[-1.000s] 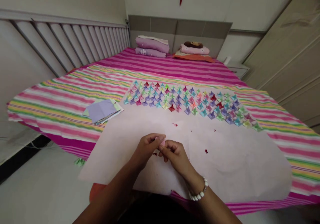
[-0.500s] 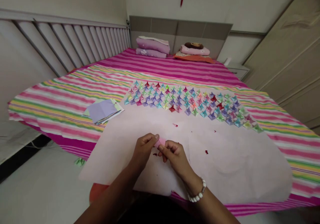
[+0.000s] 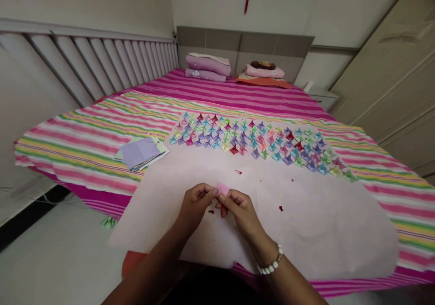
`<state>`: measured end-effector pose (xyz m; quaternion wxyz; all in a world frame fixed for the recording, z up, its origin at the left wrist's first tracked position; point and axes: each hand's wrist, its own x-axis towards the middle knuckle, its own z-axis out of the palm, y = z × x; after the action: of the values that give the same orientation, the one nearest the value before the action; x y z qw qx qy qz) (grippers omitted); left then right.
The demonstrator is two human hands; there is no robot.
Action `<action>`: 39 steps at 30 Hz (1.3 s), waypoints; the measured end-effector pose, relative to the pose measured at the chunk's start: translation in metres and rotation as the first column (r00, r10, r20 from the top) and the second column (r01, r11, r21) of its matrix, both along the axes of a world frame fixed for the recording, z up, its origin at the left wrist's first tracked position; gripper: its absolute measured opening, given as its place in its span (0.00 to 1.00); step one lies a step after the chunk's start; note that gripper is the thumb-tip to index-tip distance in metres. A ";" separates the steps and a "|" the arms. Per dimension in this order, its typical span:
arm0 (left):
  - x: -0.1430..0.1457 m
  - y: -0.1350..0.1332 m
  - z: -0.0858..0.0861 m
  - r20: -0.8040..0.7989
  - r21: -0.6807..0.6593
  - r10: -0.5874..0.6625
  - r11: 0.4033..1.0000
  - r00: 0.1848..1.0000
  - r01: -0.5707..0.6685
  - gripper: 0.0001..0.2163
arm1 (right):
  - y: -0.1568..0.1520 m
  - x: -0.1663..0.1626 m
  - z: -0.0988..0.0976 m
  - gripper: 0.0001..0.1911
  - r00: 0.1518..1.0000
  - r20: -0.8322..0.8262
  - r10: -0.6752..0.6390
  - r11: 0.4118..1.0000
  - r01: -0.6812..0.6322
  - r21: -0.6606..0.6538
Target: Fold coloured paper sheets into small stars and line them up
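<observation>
A small piece of pink paper is pinched between my two hands, above a large white sheet. My left hand grips its left side with thumb and fingers. On the other side my right hand holds it, thumb on top; a white bead bracelet circles that wrist. Both thumbs nearly meet, and they hide the lower part of the paper. Beyond the hands, rows of small folded paper pieces in many colours stand along the sheet's far part.
Left of the sheet lies a stack of square papers, lilac on top. Dark red scraps dot the sheet. Striped cloth covers the bed, with folded bedding by the headboard. A green paper piece is on the floor.
My thumbs have come closer together over the pink paper, covering more of its lower part. The left hand has shifted slightly right. The view has tilted up a little.
</observation>
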<state>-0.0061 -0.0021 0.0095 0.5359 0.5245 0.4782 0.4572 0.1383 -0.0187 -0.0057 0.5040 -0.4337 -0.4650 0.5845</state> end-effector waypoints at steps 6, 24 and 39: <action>-0.007 0.000 0.005 -0.042 -0.004 -0.064 0.998 0.997 0.064 0.11 | 0.004 0.011 0.002 0.17 0.990 -0.118 -0.075 0.994 0.084 0.070; -0.011 0.001 0.001 0.185 -0.007 -0.268 0.962 0.945 0.274 0.10 | 0.003 0.010 0.009 0.13 0.994 -0.109 -0.015 0.999 0.018 0.030; -0.009 -0.005 0.009 0.199 -0.058 -0.176 0.980 0.964 0.191 0.10 | 0.002 0.008 0.011 0.09 0.993 -0.113 0.045 0.999 -0.043 0.026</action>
<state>-0.0155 -0.0075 0.0188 0.6395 0.4987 0.3904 0.4358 0.1459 -0.0168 0.0055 0.5216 -0.3836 -0.4519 0.6137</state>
